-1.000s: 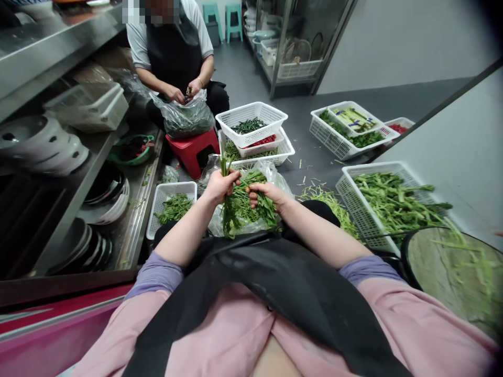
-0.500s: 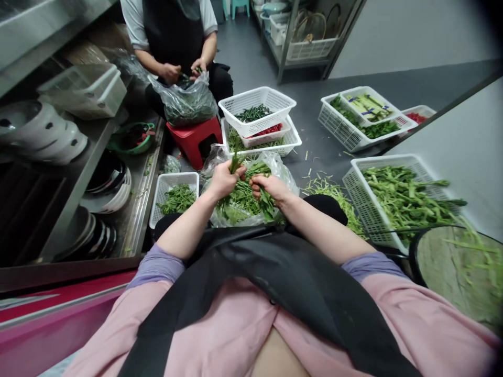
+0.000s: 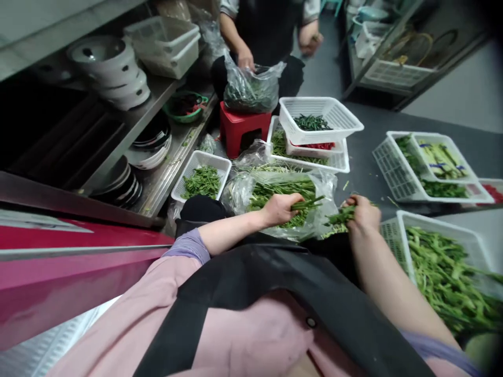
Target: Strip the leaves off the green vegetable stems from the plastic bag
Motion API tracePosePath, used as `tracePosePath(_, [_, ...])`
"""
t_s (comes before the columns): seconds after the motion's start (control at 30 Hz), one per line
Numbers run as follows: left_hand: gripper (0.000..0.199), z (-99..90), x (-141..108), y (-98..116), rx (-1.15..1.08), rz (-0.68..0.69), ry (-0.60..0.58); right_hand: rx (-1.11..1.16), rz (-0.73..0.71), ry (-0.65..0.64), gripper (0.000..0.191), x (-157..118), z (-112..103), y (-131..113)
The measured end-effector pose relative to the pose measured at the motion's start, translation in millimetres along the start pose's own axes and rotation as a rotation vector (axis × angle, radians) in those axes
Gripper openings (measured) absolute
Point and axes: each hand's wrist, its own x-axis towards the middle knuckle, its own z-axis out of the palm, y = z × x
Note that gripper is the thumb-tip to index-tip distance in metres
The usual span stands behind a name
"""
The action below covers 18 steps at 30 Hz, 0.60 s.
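My left hand (image 3: pixel 281 210) is closed around a bunch of green vegetable stems (image 3: pixel 312 202), whose ends point right. Below it lies an open clear plastic bag (image 3: pixel 325 183) full of long green stems (image 3: pixel 288 189). My right hand (image 3: pixel 363 215), to the right of the bag, grips a clump of leafy greens (image 3: pixel 340 215); its fingertips are partly hidden. A small white basket (image 3: pixel 177 189) of picked green leaves (image 3: pixel 202 181) stands left of the bag, near my knee.
Opposite, a co-worker's hand (image 3: pixel 245 58) reaches into a plastic bag on a red stool (image 3: pixel 244 125). Stacked white baskets (image 3: pixel 320 137) hold green and red peppers. More vegetable baskets (image 3: pixel 393 180) stand right. A metal shelf (image 3: pixel 151 193) with bowls (image 3: pixel 118 68) runs along the left.
My hands have moved apart, the right one going right with leafy greens, the left holding stems above the bag. The view has turned left. The co-worker's hands have separated, one dipping into their bag.
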Motion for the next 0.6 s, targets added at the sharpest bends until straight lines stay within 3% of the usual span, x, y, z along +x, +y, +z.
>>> tracePosePath(0.07, [0.038,4.3,1,-8,-0.049,-0.059,-0.013,0.101,-0.047,0.000,0.018,9,8,-21])
tracePosePath(0.13, [0.049,9.1,1,-13,-0.090,-0.076,-0.060,0.154,-0.120,-0.081,0.017,7,33,-46])
tracePosePath(0.2, [0.052,14.1,-1,-15,-0.110,-0.017,-0.173,0.176,-0.143,-0.173,0.020,-1,74,-70])
tracePosePath(0.3, [0.039,19.4,-7,-15,-0.141,0.113,-0.337,0.105,-0.048,-0.373,0.021,-16,150,-91])
tracePosePath(0.4, [0.031,17.4,-11,-16,-0.179,0.157,-0.369,-0.037,0.138,-0.684,0.024,-33,228,-89])
tracePosePath(0.47, [0.028,10.7,-10,-19,-0.200,0.139,-0.361,-0.144,0.204,-0.863,0.036,-43,271,-79])
tracePosePath(0.53, [0.024,-0.3,-7,-22,-0.225,0.105,-0.369,-0.250,0.166,-0.936,0.043,-50,299,-69])
tracePosePath(0.6, [0.019,-15.5,-3,-24,-0.277,0.076,-0.363,-0.319,0.065,-0.963,0.040,-48,308,-62])
